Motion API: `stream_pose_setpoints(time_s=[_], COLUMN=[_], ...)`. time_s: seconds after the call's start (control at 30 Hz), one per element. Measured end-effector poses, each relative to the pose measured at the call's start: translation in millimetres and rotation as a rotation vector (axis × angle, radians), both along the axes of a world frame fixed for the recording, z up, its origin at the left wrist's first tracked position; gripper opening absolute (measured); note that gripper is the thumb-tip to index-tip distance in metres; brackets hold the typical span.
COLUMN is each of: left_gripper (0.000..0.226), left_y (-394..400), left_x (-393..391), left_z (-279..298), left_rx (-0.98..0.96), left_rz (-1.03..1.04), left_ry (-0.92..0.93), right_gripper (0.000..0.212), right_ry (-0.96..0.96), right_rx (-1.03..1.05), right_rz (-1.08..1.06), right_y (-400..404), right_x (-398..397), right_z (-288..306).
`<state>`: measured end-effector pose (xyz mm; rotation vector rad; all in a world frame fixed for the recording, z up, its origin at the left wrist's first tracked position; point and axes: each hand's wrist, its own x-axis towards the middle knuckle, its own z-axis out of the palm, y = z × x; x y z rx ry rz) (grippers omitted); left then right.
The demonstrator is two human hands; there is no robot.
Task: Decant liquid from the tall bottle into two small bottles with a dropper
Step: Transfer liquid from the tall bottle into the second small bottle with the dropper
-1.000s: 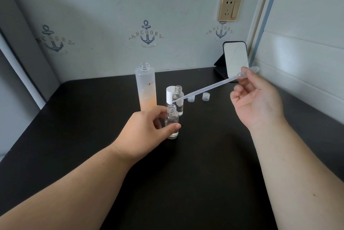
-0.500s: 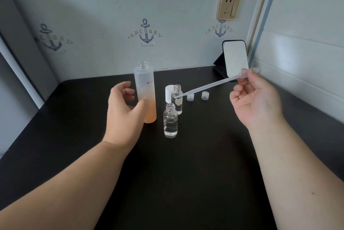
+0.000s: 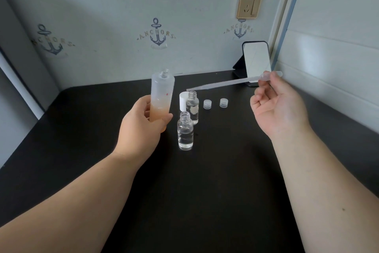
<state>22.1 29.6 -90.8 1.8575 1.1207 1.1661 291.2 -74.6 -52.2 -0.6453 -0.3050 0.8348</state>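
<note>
The left hand (image 3: pixel 141 127) has left the near small bottle (image 3: pixel 185 131) and now grips the tall bottle (image 3: pixel 161 101), seemingly lifted for refilling the dropper (image 3: pixel 231 83) pinched in the right hand (image 3: pixel 276 107).

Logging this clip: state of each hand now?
Left hand: grips the tall bottle.
Right hand: pinches the dropper.

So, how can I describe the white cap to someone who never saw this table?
Start at the black table and find the two small clear bottles standing near its middle. The white cap stands just left of the farther small bottle, partly hidden behind it. It is tall and opaque white, whereas the two small caps to the right are short, ribbed and translucent.
</note>
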Motion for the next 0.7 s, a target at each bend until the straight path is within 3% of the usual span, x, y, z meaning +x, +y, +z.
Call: stream_pose_setpoints(time_s=[0.5,0.7], left_gripper=[0.051,0.045], left_y=[-9.5,-5.0], left_x=[-0.9,-2.5], left_z=[5.8,3.1], left_rx=[0.132,0.167], left_rz=[-0.047,0.005], left_ry=[0.076,0.128], right_gripper=[0.009,0.005], right_ry=[-0.065,-0.079], right_rx=[0.022,0.025], right_rz=[-0.033,-0.061], right_y=[-1.8,-1.4], right_x=[-1.6,1.2], right_z=[0.9,0.7])
